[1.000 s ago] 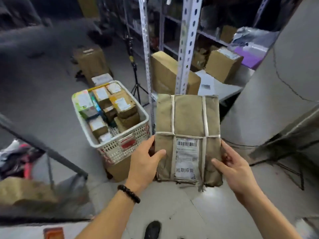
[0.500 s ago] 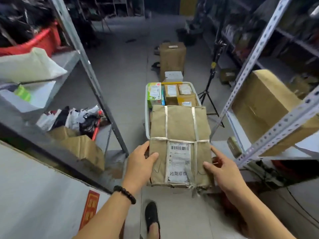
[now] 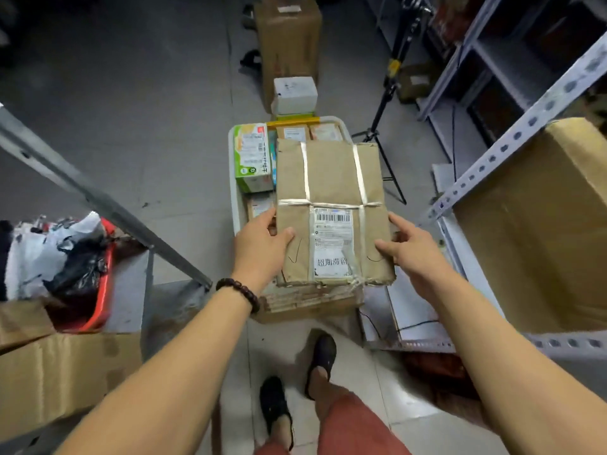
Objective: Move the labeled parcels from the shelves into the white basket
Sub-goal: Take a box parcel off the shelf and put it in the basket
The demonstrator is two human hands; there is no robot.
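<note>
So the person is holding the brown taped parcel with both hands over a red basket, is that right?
Not quite: the basket is white, not red. The head view shows the left hand and the right hand holding the brown taped parcel over the white basket. The only red container is the red bin off to the left.

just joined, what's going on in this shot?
A person holds a flat brown parcel by its near end with both hands: left hand on the left edge, right hand on the right edge, thumbs on top. Its shipping label faces up. The parcel is over the white basket, which already has several boxes in it, a green box among them. Whether it already rests on them is unclear.
</note>
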